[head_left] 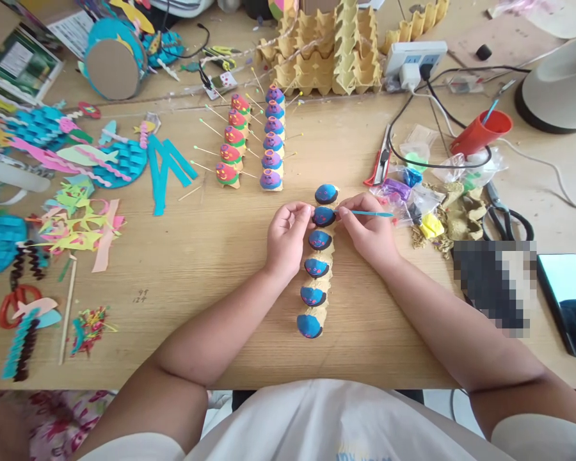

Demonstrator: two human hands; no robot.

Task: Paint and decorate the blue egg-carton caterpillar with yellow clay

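A strip of egg-carton cups [327, 256] stands on the table before me, running away from me. Its cups are capped with blue clay over a dark band, and several have small faces with pink spots. At the second cup from the far end, my left hand [287, 238] pinches the left side with thumb and forefinger. From the right, my right hand [368, 235] is closed around a thin blue modelling tool [378, 214], whose tip end meets the same cup's right side. The fingertips partly hide that contact.
Two finished-looking carton strips, red-green [230, 136] and purple-blue [272, 144], stand beyond, with pins sticking out. Right are a utility knife [383, 157], clay packets [396, 189], a red cup [480, 134], black scissors [504, 218] and a phone [567, 304]. Paper scraps [81, 221] lie left.
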